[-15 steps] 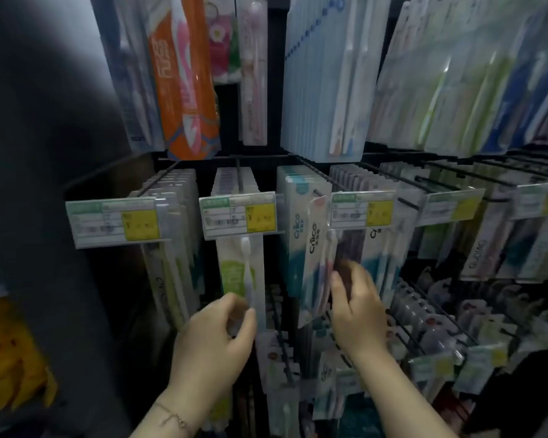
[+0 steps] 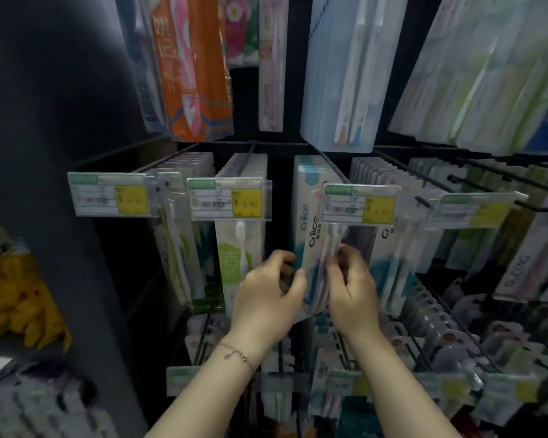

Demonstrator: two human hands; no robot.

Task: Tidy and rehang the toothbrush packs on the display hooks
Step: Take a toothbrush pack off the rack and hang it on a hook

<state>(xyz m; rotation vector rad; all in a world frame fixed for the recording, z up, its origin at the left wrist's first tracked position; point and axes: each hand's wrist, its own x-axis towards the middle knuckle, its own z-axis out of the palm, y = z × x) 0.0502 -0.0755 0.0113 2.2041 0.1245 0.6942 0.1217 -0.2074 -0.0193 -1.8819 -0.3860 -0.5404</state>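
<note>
A white and teal toothbrush pack (image 2: pixel 310 229) hangs at the front of the middle hook row, tilted slightly. My left hand (image 2: pixel 268 295) grips its left edge with curled fingers. My right hand (image 2: pixel 350 289) pinches the front of the same pack, over the brushes. To its left hangs a green and white pack (image 2: pixel 239 248) behind a price tag (image 2: pixel 228 199). Another price tag (image 2: pixel 359 203) covers the top of the held pack's row.
Black wire hooks (image 2: pixel 475 181) stick out to the right with more packs. An orange pack (image 2: pixel 190 64) and pale blue packs (image 2: pixel 339 74) hang above. Lower hooks with small packs (image 2: pixel 424 327) sit under my forearms. A dark side panel (image 2: pixel 60 153) stands left.
My left hand has left the green and white pack and moved right to the teal pack's left edge. My right hand shifted slightly left onto the same pack.
</note>
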